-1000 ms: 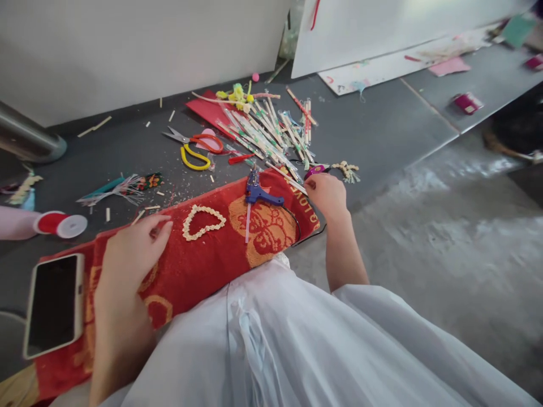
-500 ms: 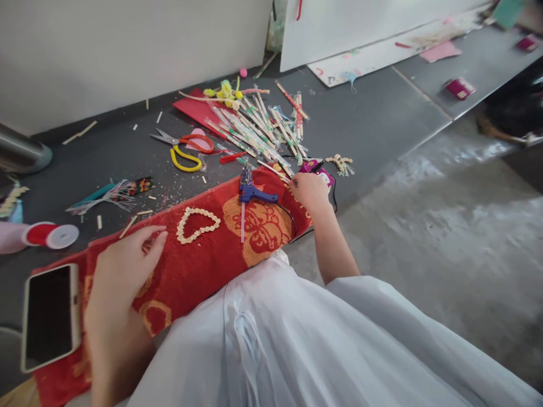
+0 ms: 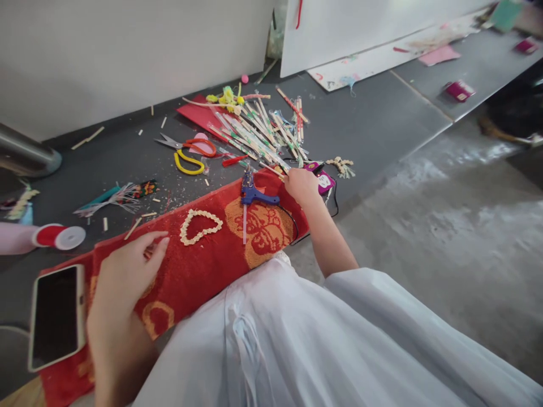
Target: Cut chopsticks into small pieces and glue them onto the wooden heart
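Note:
My left hand point(image 3: 125, 277) lies flat on a red towel point(image 3: 190, 282) across my lap, fingers apart, holding nothing, just left of a pale heart shape point(image 3: 201, 226). My right hand point(image 3: 300, 185) reaches to the towel's far right end, fingers curled down where a thin stick point(image 3: 271, 169) from the stick pile point(image 3: 258, 133) meets them. Whether it grips the stick is hidden. A blue glue gun point(image 3: 255, 195) lies on the towel left of that hand. A purple and white object point(image 3: 324, 180) sits just right of it.
Scissors with yellow and orange handles point(image 3: 190, 155) lie on the dark floor beyond the towel. A phone point(image 3: 57, 316) rests at the towel's left end, near a red ribbon spool point(image 3: 59, 236). A white board point(image 3: 360, 28) leans at the back. A pink box point(image 3: 460, 89) lies far right.
My right hand has drawn left from beside the purple object to the edge of the stick pile. My left hand stays on the towel. The view has shifted slightly.

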{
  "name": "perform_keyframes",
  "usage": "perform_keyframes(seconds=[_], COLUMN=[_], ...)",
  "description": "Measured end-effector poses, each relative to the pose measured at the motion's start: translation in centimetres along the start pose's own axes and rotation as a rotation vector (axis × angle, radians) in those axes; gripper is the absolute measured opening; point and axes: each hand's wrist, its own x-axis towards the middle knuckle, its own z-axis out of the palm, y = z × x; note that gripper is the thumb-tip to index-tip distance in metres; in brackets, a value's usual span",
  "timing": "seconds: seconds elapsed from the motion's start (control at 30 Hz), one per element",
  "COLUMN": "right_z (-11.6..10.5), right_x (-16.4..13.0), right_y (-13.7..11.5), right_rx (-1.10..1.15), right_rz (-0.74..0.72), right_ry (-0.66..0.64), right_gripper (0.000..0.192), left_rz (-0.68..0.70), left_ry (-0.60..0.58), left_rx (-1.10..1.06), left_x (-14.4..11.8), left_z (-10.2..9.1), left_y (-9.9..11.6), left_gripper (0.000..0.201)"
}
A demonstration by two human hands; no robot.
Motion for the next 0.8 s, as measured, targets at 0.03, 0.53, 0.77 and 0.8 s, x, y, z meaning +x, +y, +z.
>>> perform_keyframes(seconds=[0.03, 0.53, 0.77, 0.8], right_z=[-0.1, -1.3, -2.0, -2.0], right_x=[0.2, 2.9, 6.5, 7.0], right_y=[0.0, -2.3, -6.1, -6.7], right_rx=[-0.002, -0.03, -0.076, -0.075], right_rz=[0.001, -0.041, -0.222, -0.251], right_ry=[-0.001, 0.057, 0.084, 0.081], right_gripper=[0.035, 0.033, 0.035, 0.034], left_rz=[0.01, -0.031, 0.003, 0.006], left_ry=[0.001, 0.027, 0.082, 0.088], left_rx=[-0.003, -0.009, -0.074, -0.099], left_x=[-0.1, -1.2, -2.2, -2.4], left_z=[0.0, 0.3, 0.9, 1.1], left_y=[0.0, -1.0, -2.2, -2.4], left_gripper=[0.05, 0.046, 0.044, 0.044])
